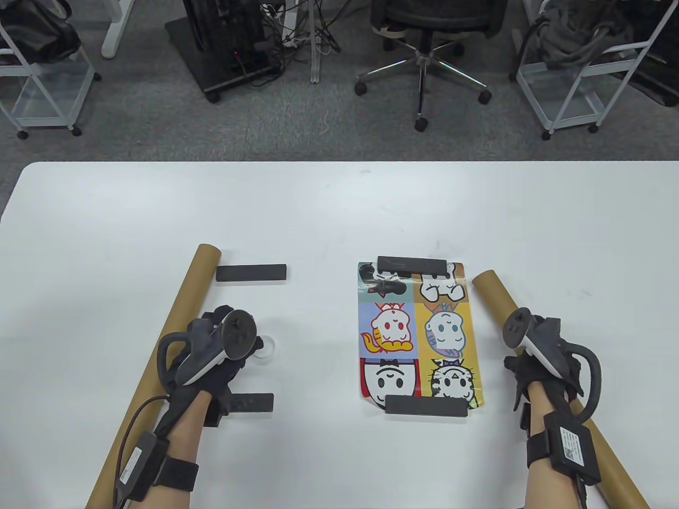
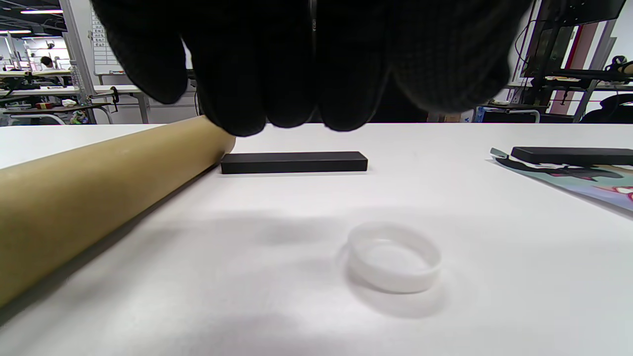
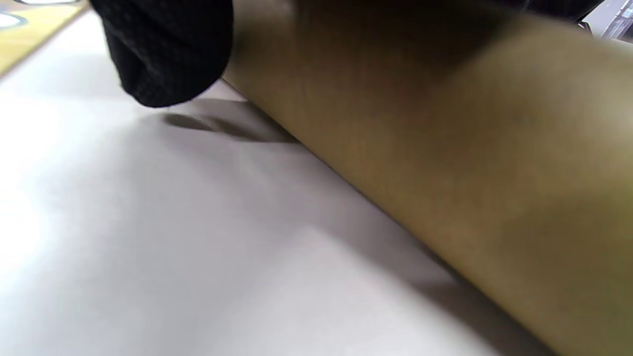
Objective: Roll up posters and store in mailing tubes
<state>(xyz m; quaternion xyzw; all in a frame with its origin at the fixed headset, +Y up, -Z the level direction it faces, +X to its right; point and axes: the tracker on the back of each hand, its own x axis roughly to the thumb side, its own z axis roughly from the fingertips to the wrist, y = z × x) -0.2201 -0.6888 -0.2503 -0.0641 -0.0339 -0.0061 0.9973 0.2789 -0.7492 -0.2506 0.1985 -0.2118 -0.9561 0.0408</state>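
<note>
A colourful cartoon poster (image 1: 419, 334) lies flat on the white table (image 1: 339, 212), pinned by a black bar at its far edge (image 1: 414, 263) and another at its near edge (image 1: 427, 405). A brown mailing tube (image 1: 175, 339) lies on the left and a second tube (image 1: 490, 294) on the right. My left hand (image 1: 246, 350) hovers with fingers (image 2: 296, 99) hanging loose and holding nothing, just above a clear plastic end cap (image 2: 393, 257). My right hand (image 1: 522, 363) wraps over the right tube (image 3: 445, 148), with a finger (image 3: 168, 59) down its left side.
Two more black bars lie on the left, one by the left tube's far end (image 1: 251, 273) and one by my left wrist (image 1: 249, 403). The cap also shows in the table view (image 1: 269, 347). Chairs and carts stand beyond the table's far edge.
</note>
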